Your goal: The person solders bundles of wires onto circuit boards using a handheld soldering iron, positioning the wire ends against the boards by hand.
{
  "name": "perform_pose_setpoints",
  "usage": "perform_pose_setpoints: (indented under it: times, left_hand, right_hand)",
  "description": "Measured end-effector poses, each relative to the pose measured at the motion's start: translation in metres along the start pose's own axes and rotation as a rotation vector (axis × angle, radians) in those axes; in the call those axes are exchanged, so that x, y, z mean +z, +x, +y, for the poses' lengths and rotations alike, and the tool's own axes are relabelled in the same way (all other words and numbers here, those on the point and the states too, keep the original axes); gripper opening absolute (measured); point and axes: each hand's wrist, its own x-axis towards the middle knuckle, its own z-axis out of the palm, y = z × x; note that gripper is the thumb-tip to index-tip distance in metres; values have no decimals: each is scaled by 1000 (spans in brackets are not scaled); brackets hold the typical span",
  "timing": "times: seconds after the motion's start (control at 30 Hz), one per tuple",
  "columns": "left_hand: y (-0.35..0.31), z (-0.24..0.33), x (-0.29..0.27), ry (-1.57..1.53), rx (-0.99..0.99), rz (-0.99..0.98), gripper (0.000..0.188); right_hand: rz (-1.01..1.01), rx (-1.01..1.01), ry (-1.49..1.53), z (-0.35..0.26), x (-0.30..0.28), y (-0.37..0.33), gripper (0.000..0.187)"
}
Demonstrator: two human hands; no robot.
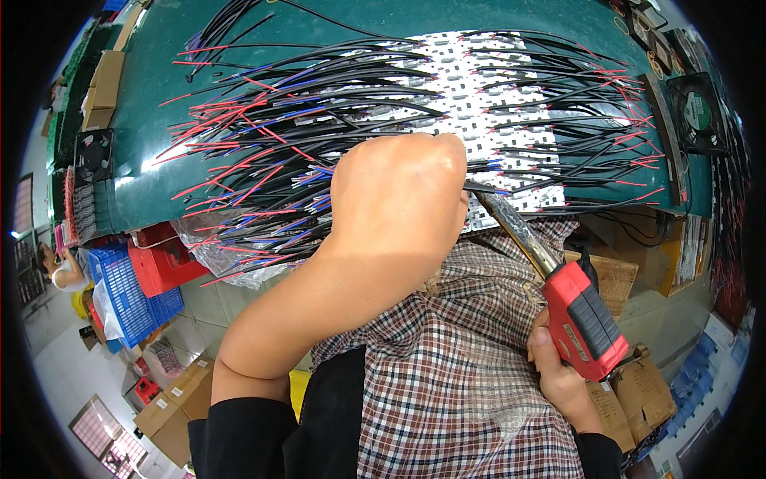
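A panel of small white circuit boards (459, 88) lies on the green bench. Black cables (351, 100) with red and blue bare-ended wires fan out from it to both sides. My left hand (399, 188) is curled over the panel's near part, back of the hand up. Its fingers are bent and mostly hidden, and what they hold cannot be made out. My right hand (554, 367) is wrapped round the red and black handle of a soldering iron (586, 319). The iron's metal shaft slants up and left, its tip end beside my left hand at the panel's near edge.
Small fans stand at the bench's left (93, 156) and right (698, 113). A dark bar (664, 140) lies by the right cable ends. Below left are a red bin (163, 259) and a blue crate (124, 291). Cardboard boxes (642, 395) sit on the floor at right.
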Motion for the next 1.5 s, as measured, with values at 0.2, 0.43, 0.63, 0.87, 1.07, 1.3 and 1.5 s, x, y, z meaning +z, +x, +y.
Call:
perform_pose_setpoints:
  times: [0.2, 0.43, 0.63, 0.87, 1.07, 1.3, 1.5]
  left_hand:
    - [-1, 0, 0, 27, 12, 0, 14]
    - [-3, 0, -2, 26, 27, -13, 14]
    - [-4, -1, -2, 9, 40, 5, 13]
    - [-8, 3, 4, 59, 50, 52, 15]
    - [-9, 4, 5, 63, 33, 72, 17]
    - [-6, 4, 2, 23, 25, 57, 17]
    - [-1, 3, 0, 33, -4, 18, 13]
  right_hand:
    - [92, -45, -76, -6, 0, 0, 20]
    - [87, -229, -154, -4, 1, 9, 17]
    - [126, -299, -183, -1, 6, 10, 18]
    - [203, -347, -195, -6, 12, 15, 18]
    - [131, -233, -123, -4, 6, 11, 18]
    - [132, -45, -7, -7, 0, -2, 18]
    - [49, -183, -47, -3, -2, 1, 14]
